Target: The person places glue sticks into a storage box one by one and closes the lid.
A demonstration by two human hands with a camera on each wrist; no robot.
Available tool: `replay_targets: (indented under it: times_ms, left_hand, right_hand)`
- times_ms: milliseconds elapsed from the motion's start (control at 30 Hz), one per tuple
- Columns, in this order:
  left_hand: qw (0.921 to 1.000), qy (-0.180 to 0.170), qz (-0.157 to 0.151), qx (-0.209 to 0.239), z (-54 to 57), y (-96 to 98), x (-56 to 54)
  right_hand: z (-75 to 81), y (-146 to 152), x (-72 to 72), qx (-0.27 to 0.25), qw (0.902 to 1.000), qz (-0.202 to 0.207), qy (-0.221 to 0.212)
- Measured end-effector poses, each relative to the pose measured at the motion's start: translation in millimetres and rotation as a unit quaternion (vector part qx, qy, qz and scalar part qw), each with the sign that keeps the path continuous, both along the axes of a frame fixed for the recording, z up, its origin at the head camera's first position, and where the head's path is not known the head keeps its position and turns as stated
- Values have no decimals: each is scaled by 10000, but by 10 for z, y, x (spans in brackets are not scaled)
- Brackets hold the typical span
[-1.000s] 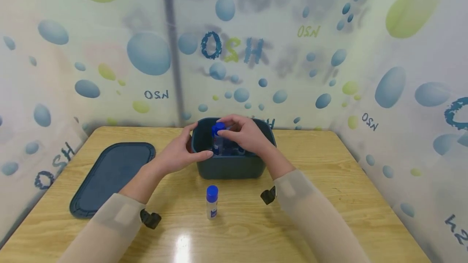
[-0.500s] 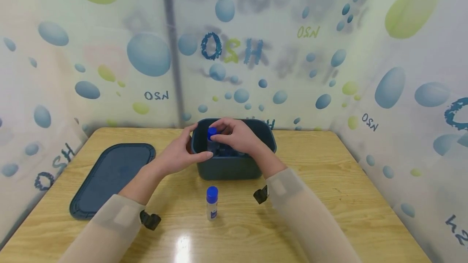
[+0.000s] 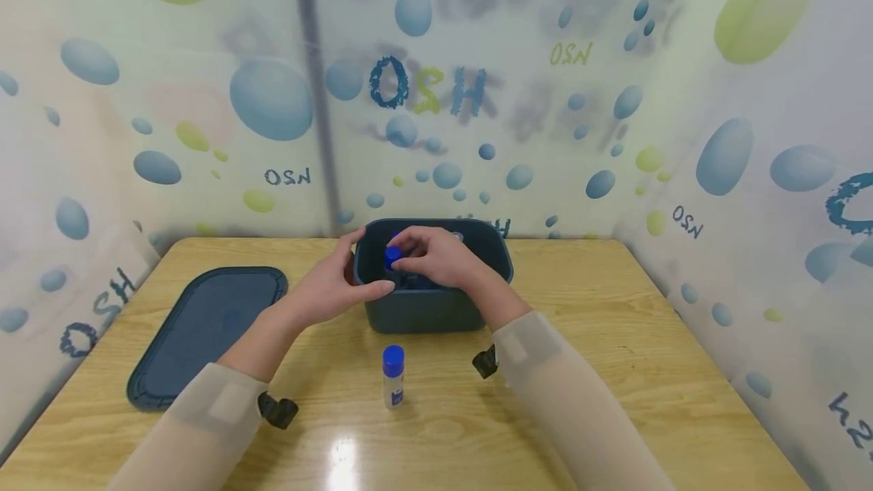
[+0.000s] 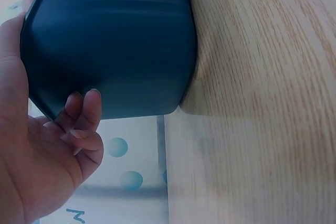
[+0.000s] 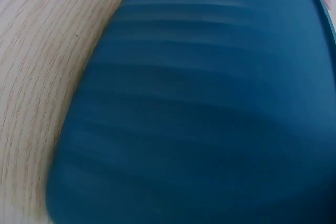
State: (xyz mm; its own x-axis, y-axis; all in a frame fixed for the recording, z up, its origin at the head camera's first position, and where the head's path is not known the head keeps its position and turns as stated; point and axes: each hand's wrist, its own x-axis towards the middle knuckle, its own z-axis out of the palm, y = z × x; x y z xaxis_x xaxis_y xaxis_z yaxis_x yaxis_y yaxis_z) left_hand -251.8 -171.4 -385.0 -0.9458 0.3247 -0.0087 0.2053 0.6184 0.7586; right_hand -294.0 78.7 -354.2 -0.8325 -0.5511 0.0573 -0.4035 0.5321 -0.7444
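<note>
A dark teal plastic bin (image 3: 426,313) stands on the table in the head view. My left hand (image 3: 334,279) grips its left end, thumb over the front rim; in the left wrist view, fingers (image 4: 90,109) curl at the bin's rim. My right hand (image 3: 439,256) reaches inside and pinches the blue cap of a small bottle (image 3: 392,254), whose body is mostly hidden. Other contents are only partly visible. A similar clear bottle with a blue cap (image 3: 393,377) stands upright in front. The right wrist view is filled by the bin's ribbed wall (image 5: 194,93), with no right hand showing.
A dark flat lid (image 3: 211,332) lies on the table left of the bin, near the left forearm. A patterned curtain (image 3: 436,97) hangs behind the wooden table (image 3: 593,370) and along both sides.
My right hand has moved left and lower inside the bin with the pinched bottle. My left hand keeps its grip on the bin, and the front bottle stays in place.
</note>
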Motion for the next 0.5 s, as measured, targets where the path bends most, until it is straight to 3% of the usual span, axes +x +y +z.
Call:
replay_targets:
  times_ms: [500]
  left_hand:
    - [10000, 41, -8, 16, 0, 5, 9]
  right_hand:
    - [-28, -24, -7, 198, 9997, 57, -104]
